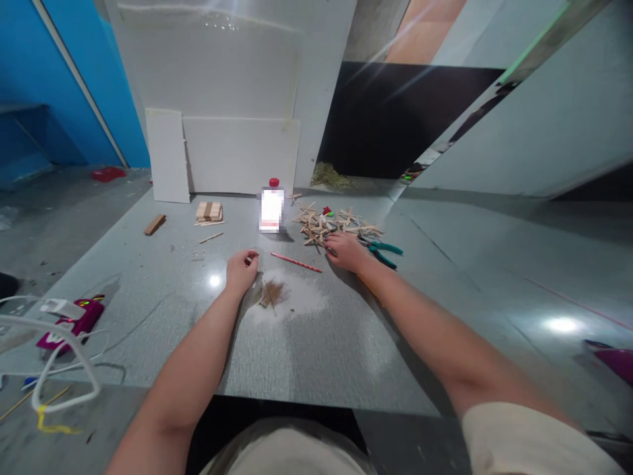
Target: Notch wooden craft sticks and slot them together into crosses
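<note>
My left hand [242,272] rests just above the table, left of a red-and-white striped pencil [297,262]. Its fingers are curled together, and what they hold, if anything, is too small to name. At the near edge of a heap of broken wooden sticks [316,224], my right hand [345,251] reaches down with bent fingers; I cannot make out what is between them. Teal-handled pliers [386,249] lie right beside that hand. Between my forearms, a patch of brown and white powder [275,293] with thin splinters marks the tabletop.
A blurred bottle with a red cap [273,182] stands behind the pencil. A bundle of craft sticks [209,212] and a small wooden block [155,224] lie to the left. A purple power strip [89,315] with white cables sits at the left edge. White boards [237,155] lean behind.
</note>
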`<act>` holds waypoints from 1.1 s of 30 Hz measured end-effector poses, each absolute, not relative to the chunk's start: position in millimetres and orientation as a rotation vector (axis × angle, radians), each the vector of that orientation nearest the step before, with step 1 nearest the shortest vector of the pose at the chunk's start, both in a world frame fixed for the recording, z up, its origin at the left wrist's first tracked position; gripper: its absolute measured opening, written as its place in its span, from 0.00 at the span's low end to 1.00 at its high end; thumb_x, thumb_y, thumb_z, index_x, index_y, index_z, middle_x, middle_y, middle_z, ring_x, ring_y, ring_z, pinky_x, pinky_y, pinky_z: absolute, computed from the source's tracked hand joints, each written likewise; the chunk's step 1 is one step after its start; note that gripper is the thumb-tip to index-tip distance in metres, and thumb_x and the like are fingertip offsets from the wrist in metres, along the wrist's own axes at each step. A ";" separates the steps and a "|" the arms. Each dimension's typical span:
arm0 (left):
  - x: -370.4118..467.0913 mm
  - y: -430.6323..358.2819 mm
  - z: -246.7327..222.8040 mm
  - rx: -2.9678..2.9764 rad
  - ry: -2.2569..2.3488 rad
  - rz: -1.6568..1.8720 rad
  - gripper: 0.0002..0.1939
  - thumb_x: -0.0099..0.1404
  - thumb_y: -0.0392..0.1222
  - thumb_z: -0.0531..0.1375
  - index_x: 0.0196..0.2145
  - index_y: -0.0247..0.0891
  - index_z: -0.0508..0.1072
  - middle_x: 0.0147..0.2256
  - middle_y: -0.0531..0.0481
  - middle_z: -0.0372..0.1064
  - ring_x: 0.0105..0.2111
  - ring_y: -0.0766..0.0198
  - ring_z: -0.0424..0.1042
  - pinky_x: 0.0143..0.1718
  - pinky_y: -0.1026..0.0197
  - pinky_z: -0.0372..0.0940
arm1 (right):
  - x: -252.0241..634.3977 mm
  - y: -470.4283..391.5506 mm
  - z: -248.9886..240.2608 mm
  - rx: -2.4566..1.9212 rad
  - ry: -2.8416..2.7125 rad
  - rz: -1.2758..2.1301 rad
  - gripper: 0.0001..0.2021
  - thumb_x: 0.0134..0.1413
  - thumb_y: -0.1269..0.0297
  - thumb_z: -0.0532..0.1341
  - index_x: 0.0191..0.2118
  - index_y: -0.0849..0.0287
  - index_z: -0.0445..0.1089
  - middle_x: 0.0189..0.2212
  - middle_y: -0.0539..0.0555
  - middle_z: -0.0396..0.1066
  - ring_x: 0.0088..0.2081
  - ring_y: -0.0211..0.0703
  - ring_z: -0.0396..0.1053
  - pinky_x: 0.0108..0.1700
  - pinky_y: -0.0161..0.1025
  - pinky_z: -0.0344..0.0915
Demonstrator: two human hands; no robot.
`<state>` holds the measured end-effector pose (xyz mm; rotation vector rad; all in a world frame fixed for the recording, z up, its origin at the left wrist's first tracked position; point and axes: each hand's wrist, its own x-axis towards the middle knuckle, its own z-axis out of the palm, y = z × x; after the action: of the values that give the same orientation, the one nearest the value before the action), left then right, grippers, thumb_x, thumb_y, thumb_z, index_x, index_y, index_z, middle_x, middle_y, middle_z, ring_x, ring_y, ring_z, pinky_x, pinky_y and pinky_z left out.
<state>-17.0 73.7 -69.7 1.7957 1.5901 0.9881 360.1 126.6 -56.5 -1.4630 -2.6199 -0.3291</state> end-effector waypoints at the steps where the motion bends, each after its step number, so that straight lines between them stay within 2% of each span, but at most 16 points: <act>1: -16.9 73.6 -69.5 1.797 1.592 0.986 0.18 0.77 0.50 0.64 0.58 0.38 0.75 0.57 0.42 0.74 0.51 0.55 0.77 0.53 0.47 0.77 | 357.1 124.2 -55.2 -1.444 -2.622 -0.307 0.18 0.72 0.55 0.66 0.61 0.57 0.72 0.60 0.60 0.73 0.55 0.52 0.76 0.56 0.55 0.77; 9: -15.6 69.4 -65.0 1.802 1.659 0.962 0.18 0.77 0.50 0.64 0.58 0.38 0.75 0.56 0.42 0.74 0.51 0.55 0.77 0.53 0.47 0.77 | 315.4 60.3 -76.1 -1.270 -2.606 -0.101 0.14 0.73 0.56 0.65 0.58 0.54 0.75 0.60 0.59 0.74 0.56 0.50 0.75 0.59 0.54 0.75; 13: -17.7 63.7 -60.6 1.804 1.750 1.005 0.19 0.77 0.50 0.64 0.59 0.38 0.74 0.57 0.41 0.74 0.52 0.54 0.77 0.54 0.46 0.76 | 304.0 35.4 -93.0 -1.237 -2.536 -0.063 0.11 0.72 0.62 0.65 0.55 0.55 0.78 0.61 0.62 0.75 0.62 0.56 0.73 0.66 0.59 0.70; 18: -27.6 54.1 -51.3 1.812 1.832 1.097 0.18 0.77 0.50 0.64 0.58 0.38 0.75 0.56 0.42 0.74 0.51 0.54 0.77 0.53 0.47 0.77 | 310.6 42.1 -102.5 -1.295 -2.403 -0.108 0.16 0.73 0.56 0.65 0.59 0.56 0.74 0.60 0.59 0.74 0.58 0.53 0.75 0.60 0.57 0.74; 25: -65.9 83.5 -27.5 1.814 2.061 1.212 0.19 0.77 0.49 0.64 0.60 0.38 0.74 0.59 0.41 0.72 0.54 0.53 0.76 0.55 0.45 0.76 | 309.7 50.1 -108.7 -1.329 -2.328 -0.186 0.16 0.73 0.55 0.65 0.59 0.55 0.74 0.60 0.59 0.73 0.55 0.51 0.75 0.57 0.55 0.76; 29: -106.2 113.4 -17.0 1.792 2.300 1.070 0.21 0.76 0.50 0.65 0.61 0.38 0.73 0.60 0.41 0.72 0.55 0.51 0.76 0.56 0.43 0.76 | 303.7 49.3 -105.1 -1.323 -2.337 -0.222 0.15 0.74 0.55 0.64 0.59 0.54 0.74 0.61 0.59 0.73 0.55 0.51 0.75 0.58 0.54 0.76; 33: -138.0 130.9 -11.7 1.946 2.359 0.763 0.21 0.76 0.50 0.65 0.61 0.37 0.73 0.59 0.41 0.72 0.54 0.52 0.77 0.55 0.44 0.76 | 299.1 48.9 -100.7 -1.297 -2.365 -0.240 0.15 0.74 0.55 0.64 0.59 0.54 0.74 0.60 0.59 0.73 0.55 0.50 0.76 0.57 0.53 0.76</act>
<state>-138.0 130.9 -11.7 1.9456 2.3592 0.7632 299.1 48.9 -100.7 -1.2974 -2.3653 -0.2397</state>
